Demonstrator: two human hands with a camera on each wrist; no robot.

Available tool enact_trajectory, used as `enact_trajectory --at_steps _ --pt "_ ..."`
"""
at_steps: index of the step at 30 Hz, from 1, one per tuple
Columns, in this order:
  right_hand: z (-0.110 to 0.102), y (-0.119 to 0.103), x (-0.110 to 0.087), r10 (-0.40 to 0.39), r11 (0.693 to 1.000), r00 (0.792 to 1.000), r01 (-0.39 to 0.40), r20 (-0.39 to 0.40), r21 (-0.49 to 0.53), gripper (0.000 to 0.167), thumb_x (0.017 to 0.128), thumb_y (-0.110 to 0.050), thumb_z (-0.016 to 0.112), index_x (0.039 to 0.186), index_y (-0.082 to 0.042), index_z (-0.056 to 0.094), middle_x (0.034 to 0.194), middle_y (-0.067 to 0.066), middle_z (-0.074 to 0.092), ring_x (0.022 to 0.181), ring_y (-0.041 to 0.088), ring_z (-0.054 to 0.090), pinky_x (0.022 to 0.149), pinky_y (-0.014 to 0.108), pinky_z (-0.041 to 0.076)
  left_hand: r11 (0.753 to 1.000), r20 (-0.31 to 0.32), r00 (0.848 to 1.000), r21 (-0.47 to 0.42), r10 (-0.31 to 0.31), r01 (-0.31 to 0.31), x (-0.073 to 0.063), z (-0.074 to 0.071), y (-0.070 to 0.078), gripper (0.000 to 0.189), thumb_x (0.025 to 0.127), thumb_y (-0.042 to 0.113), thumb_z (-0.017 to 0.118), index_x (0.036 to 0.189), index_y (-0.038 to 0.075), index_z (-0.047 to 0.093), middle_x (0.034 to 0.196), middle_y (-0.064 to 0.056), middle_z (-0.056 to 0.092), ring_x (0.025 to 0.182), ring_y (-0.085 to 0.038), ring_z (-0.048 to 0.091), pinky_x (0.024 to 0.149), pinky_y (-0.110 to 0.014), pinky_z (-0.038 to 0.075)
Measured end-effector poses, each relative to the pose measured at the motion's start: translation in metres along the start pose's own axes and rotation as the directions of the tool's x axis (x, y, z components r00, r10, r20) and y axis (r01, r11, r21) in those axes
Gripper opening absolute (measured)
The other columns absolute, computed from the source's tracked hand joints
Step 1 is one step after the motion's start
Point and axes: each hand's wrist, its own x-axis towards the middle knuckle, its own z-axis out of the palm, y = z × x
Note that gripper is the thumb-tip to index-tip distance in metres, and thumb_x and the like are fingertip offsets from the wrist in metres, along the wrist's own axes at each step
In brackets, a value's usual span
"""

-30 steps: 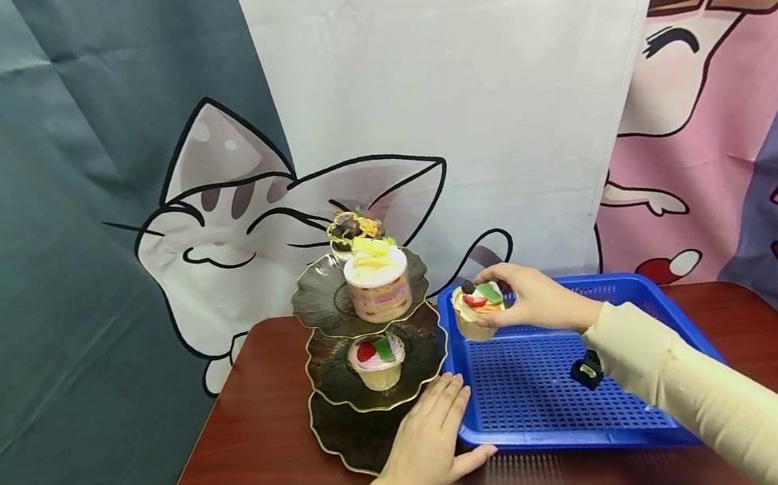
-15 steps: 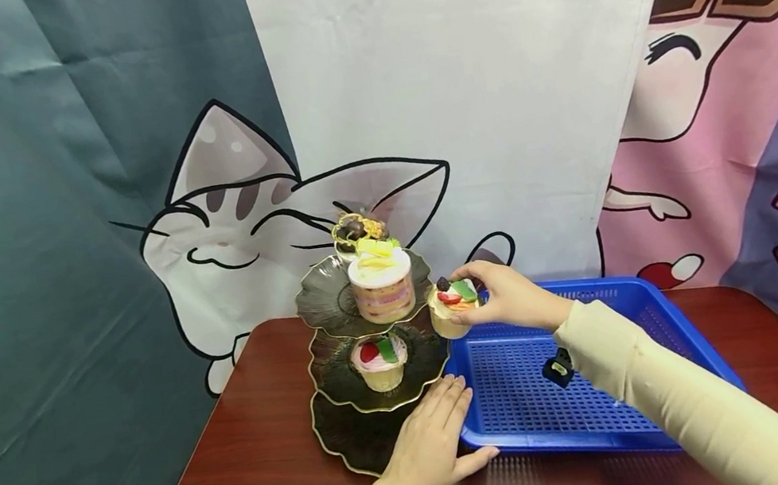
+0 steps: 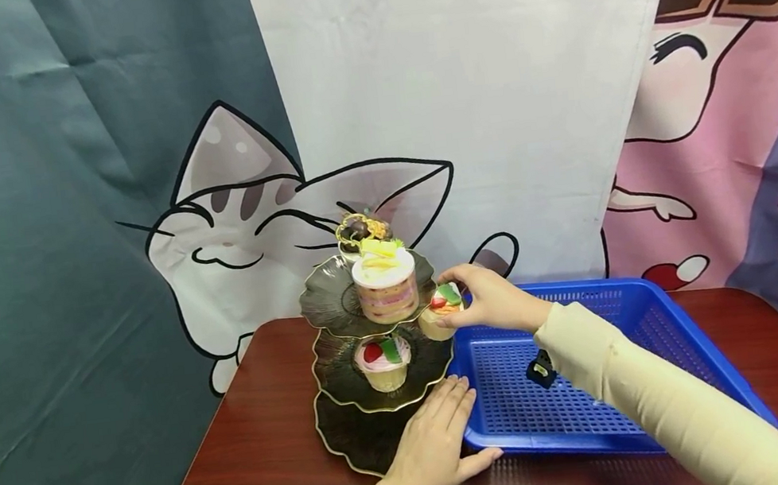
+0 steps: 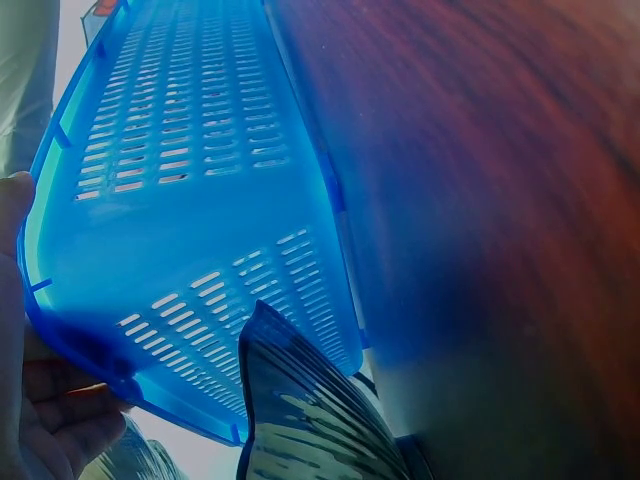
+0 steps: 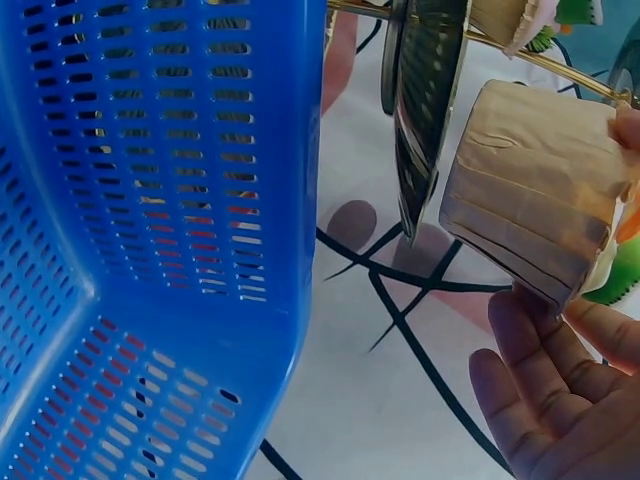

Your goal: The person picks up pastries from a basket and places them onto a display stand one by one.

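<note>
My right hand [image 3: 492, 300] pinches a small fruit-topped cupcake [image 3: 434, 324] at the right side of the three-tier black plate stand [image 3: 335, 376]. In the right wrist view the cupcake's tan paper cup [image 5: 535, 185] is beside the edge of a plate [image 5: 430, 110]. My left hand [image 3: 427, 450] rests with extended fingers on the near left corner of the blue basket [image 3: 592, 441]. On the middle tier sits a pink-cream cupcake [image 3: 384, 371] with a strawberry. A layered cake cup [image 3: 388, 295] stands on the top tier, a chocolate-topped dessert [image 3: 362, 233] behind it.
The basket's slotted wall [image 4: 190, 230] borders the scalloped stand plate [image 4: 310, 410] in the left wrist view. A small black device [image 3: 541, 369] shows below my right wrist. Behind the brown table [image 3: 219, 462] hangs a cartoon-printed curtain [image 3: 488, 103].
My right hand has carried the fruit-topped cupcake leftward from over the basket to the stand's right side. My left hand stays on the basket corner.
</note>
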Motion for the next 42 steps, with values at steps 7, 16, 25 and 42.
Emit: enact_trajectory --at_steps 7,16,25,42 --pt "0.008 -0.001 0.006 -0.001 1.0 1.0 0.001 0.01 -0.009 0.071 0.076 -0.039 0.077 0.129 0.003 0.053 0.116 0.013 0.063 0.101 0.022 0.061 0.086 0.038 0.053 1.0 0.001 1.0 -0.008 0.0 0.0 0.0 0.0 0.0 0.071 0.075 0.063 0.068 0.117 0.007 0.066 0.126 -0.009 0.064 0.123 -0.023 0.058 0.105 -0.031 0.045" --pt "0.013 -0.004 0.012 -0.012 1.0 1.0 0.012 0.009 -0.003 0.065 0.075 -0.04 0.077 0.123 -0.001 0.056 0.111 0.01 0.063 0.097 0.02 0.06 0.084 0.035 0.052 1.0 -0.004 1.0 -0.006 -0.001 0.001 0.0 0.0 -0.001 0.07 0.075 0.063 0.069 0.116 0.006 0.066 0.125 -0.009 0.065 0.122 -0.022 0.059 0.105 -0.031 0.045" --pt "0.021 -0.004 0.017 -0.028 0.999 1.0 0.028 0.006 0.029 0.051 0.074 -0.038 0.078 0.112 -0.009 0.059 0.107 0.007 0.063 0.096 0.018 0.058 0.086 0.035 0.05 1.0 -0.014 1.0 -0.008 -0.002 0.002 0.0 0.0 0.0 0.071 0.073 0.062 0.071 0.115 0.006 0.067 0.124 -0.009 0.066 0.121 -0.023 0.06 0.104 -0.03 0.046" --pt "0.034 -0.006 0.028 -0.063 0.995 0.998 0.064 -0.013 0.077 0.069 0.073 -0.031 0.08 0.131 -0.006 0.053 0.125 0.011 0.062 0.116 0.025 0.059 0.102 0.043 0.047 1.0 -0.002 1.0 -0.011 -0.005 0.005 -0.001 0.001 0.0 0.07 0.074 0.062 0.07 0.117 0.007 0.066 0.125 -0.009 0.065 0.122 -0.023 0.059 0.105 -0.031 0.046"
